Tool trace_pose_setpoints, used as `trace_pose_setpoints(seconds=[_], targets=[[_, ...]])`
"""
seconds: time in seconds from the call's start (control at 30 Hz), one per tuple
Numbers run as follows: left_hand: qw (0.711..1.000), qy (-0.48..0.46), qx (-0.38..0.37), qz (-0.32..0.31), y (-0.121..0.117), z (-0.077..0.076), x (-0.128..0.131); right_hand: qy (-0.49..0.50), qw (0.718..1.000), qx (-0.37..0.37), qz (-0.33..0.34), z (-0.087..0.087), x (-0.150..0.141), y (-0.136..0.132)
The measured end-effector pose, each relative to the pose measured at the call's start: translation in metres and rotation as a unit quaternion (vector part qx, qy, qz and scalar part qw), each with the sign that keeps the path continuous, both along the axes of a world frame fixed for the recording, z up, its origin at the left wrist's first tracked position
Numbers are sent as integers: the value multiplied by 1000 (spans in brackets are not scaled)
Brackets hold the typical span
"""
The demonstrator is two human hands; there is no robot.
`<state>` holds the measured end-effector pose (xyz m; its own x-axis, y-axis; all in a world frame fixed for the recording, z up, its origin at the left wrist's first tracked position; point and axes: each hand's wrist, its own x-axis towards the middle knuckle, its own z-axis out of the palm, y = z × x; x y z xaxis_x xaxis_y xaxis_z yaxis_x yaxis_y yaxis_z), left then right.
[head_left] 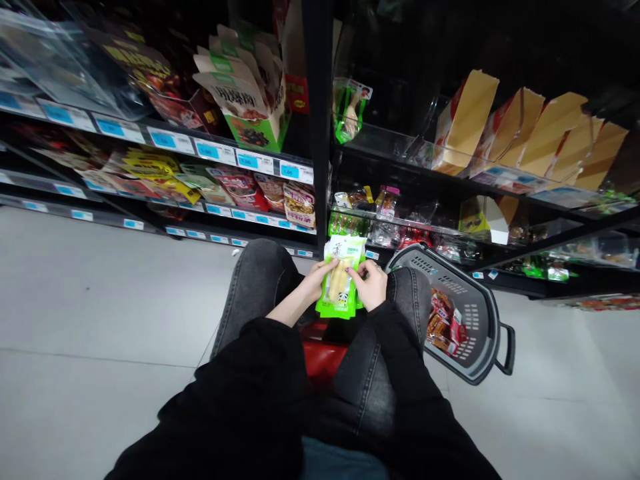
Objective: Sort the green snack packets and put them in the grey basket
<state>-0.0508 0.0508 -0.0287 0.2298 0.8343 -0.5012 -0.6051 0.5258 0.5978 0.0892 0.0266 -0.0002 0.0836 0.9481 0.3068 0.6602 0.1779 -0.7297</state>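
Between my knees I hold a small stack of green-and-white snack packets (pixel 341 277) with both hands. The top packet has a clear window showing pale yellow pieces and a panda print near its bottom. My left hand (pixel 316 281) grips the left edge, its thumb lying on the front. On the other edge my right hand (pixel 371 283) is closed, with the thumb on the packet's face and the fingers curled. How many packets lie under the top one cannot be made out.
A grey shopping basket (pixel 470 313) with several red snack packs (pixel 443 323) stands by my right knee. Shelves ahead hold bagged snacks (pixel 240 187), a green display box (pixel 257 130) and opened cardboard boxes (pixel 525 133). A dark upright post (pixel 317 100) divides them.
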Motion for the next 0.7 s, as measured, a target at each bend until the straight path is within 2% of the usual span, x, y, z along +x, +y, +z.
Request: trace_pose_setpoints(seconds=[0.23, 0.43, 0.5, 0.53, 0.63, 0.7], targets=[[1000, -17, -2, 5, 2, -4, 1, 55, 998, -7, -31, -4, 3, 0], [1000, -25, -4, 7, 5, -11, 0, 185, 977, -44, -99, -8, 12, 6], [1000, -16, -5, 12, 6, -10, -2, 280, 952, -48, -117, -12, 19, 12], [1000, -12, -6, 13, 6, -9, -3, 342, 930, -52, -122, -15, 23, 15], [1000, -17, -16, 11, 9, -5, -8, 518, 844, -74, -113, -21, 36, 23], [999, -30, -22, 6, 11, -2, -10, 593, 794, -108, -70, -22, 44, 25]])
